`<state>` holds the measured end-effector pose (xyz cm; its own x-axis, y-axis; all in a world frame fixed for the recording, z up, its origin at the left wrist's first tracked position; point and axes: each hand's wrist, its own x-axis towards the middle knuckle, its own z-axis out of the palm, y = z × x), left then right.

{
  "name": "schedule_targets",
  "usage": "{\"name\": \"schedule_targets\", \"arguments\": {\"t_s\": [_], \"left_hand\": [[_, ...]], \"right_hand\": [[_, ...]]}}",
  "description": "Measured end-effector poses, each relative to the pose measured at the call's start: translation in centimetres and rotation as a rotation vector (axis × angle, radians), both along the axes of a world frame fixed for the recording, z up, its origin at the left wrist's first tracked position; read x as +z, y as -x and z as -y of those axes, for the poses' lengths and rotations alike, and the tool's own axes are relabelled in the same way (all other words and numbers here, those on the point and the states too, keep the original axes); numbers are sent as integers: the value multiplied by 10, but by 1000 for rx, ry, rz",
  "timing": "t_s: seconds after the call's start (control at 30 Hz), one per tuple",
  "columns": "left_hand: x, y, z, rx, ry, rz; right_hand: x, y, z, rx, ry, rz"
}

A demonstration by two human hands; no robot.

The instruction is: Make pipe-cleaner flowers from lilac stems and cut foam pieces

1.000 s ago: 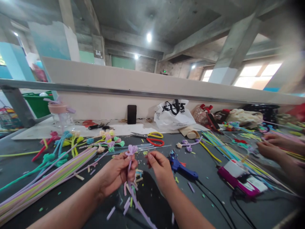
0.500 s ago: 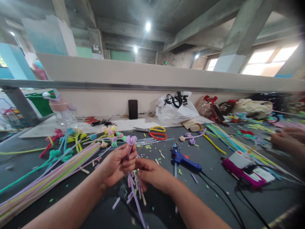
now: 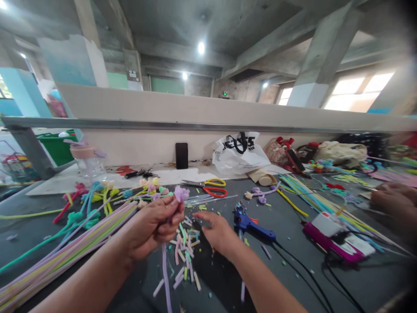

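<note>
Between its thumb and fingers my left hand (image 3: pixel 156 224) pinches a lilac pipe-cleaner flower (image 3: pixel 181 194), its bloom standing above the fingertips. The long lilac stem (image 3: pixel 165 274) hangs down below that hand. My right hand (image 3: pixel 216 232) is apart from the flower, fingers loosely spread and holding nothing. Under and between the hands lie many short cut pipe-cleaner pieces (image 3: pixel 187 252) in pink, lilac, cream and green. A blue glue gun (image 3: pixel 257 227) rests on the table to the right of my right hand. Scissors (image 3: pixel 215 187) with yellow and red handles lie beyond the hands.
Long pastel pipe cleaners (image 3: pixel 81 243) lie at left, with finished flowers (image 3: pixel 153 188) behind. A magenta power strip (image 3: pixel 339 243) and cables occupy the right. A phone (image 3: pixel 181 155) and white bag (image 3: pixel 239 154) stand at the back. Another person's hands (image 3: pixel 394 198) are at far right.
My right hand has let go of the stem and moved right, its fingers now spread. My left hand keeps the flower, and the stem's lower end has swung left.
</note>
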<state>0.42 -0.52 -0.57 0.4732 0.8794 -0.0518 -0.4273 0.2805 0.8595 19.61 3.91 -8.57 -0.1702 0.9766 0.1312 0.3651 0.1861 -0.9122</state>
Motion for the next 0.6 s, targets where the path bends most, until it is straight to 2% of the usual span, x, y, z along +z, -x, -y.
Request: {"name": "schedule_targets", "arguments": {"t_s": [0.13,0.3,0.43,0.6], "left_hand": [[-14,-15,0,80,-87,-147],[-27,-29,1,96,-151,-183],[-32,-30,6,9,-95,-85],[-36,-29,11,-108,26,35]], "right_hand": [[10,0,6,-38,-297,-3],[19,-6,9,-107,-423,-66],[17,-4,11,-124,-429,-128],[16,-2,10,-89,-297,-115]]}}
